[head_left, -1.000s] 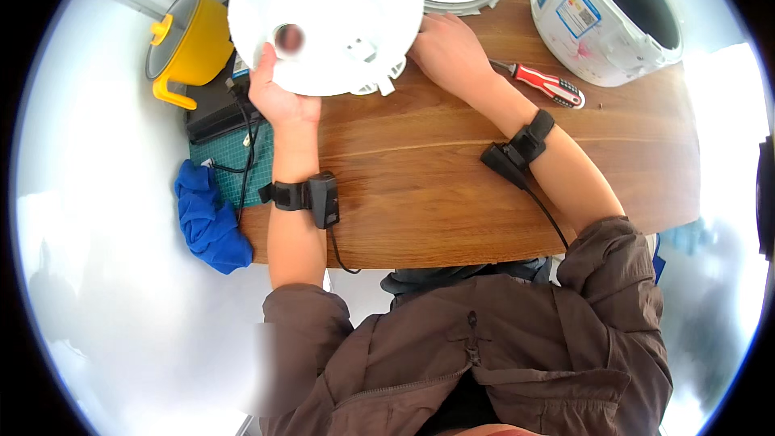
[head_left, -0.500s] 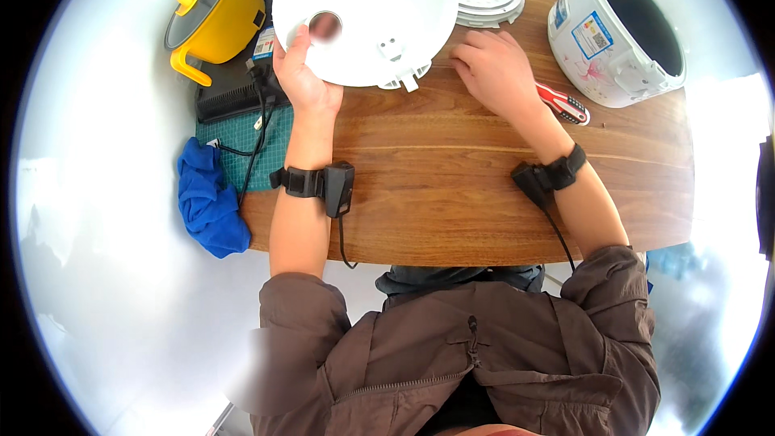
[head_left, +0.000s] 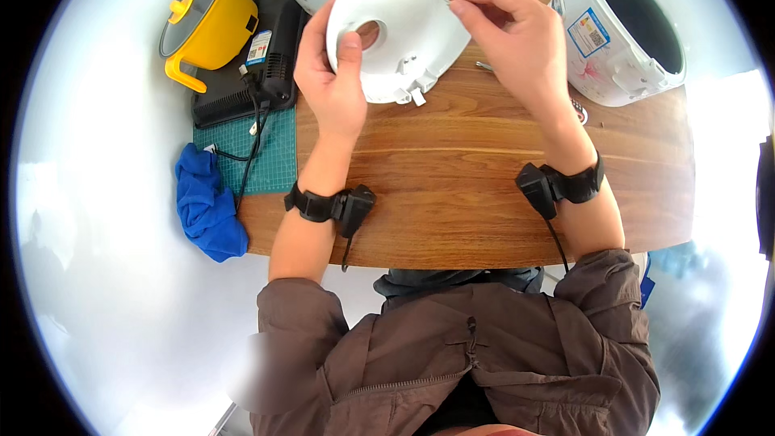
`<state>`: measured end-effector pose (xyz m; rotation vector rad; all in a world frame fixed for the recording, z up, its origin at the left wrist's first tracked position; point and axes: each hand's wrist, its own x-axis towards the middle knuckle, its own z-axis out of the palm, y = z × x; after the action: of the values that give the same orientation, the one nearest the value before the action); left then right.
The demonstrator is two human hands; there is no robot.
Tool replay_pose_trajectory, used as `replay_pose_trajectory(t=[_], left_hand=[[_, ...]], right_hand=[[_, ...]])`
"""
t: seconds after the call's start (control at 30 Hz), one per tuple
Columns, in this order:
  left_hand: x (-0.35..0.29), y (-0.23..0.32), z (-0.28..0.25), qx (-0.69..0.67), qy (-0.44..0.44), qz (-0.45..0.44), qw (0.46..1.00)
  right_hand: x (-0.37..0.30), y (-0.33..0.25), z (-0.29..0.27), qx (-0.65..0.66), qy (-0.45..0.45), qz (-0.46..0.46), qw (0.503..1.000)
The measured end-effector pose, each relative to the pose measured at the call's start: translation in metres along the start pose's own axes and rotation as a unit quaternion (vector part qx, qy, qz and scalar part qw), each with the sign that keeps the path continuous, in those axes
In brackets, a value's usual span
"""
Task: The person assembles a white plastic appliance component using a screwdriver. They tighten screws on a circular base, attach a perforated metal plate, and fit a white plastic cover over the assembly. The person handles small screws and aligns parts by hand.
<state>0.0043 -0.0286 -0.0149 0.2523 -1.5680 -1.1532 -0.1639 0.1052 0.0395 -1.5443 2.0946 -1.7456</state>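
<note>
Upper centre: your left hand (head_left: 335, 89) grips the tilted white shell (head_left: 404, 32) at its rim; your right hand (head_left: 521, 44) pinches a tiny piece (head_left: 449, 1), unidentifiable, near its inner face. Apparent step: handling that piece; the next move calls for a steady shell.

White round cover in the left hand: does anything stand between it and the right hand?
Nothing visible does. The right hand, apparently pinching a tiny part, overlaps the right side of the white round cover in this view, with no object seen between them; whether they touch cannot be told.
</note>
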Motion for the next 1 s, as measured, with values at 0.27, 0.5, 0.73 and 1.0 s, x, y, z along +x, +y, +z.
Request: replay_pose_trajectory(t=[0.27, 0.5, 0.73, 1.0], left_hand=[[-0.013, 0.014, 0.021, 0.021, -0.043, 0.034, 0.998], [-0.016, 0.013, 0.024, 0.006, -0.042, 0.024, 0.999], [-0.019, 0.009, 0.026, 0.002, -0.038, 0.011, 0.999], [-0.019, 0.010, 0.027, -0.005, -0.037, 0.002, 0.999]], right_hand=[[0.005, -0.011, 0.008, 0.020, -0.005, 0.112, 0.993], [0.004, -0.006, 0.004, 0.020, -0.008, 0.105, 0.994], [0.003, 0.000, 0.000, 0.020, -0.017, 0.106, 0.994], [0.004, 0.000, -0.001, 0.010, -0.028, 0.115, 0.993]])
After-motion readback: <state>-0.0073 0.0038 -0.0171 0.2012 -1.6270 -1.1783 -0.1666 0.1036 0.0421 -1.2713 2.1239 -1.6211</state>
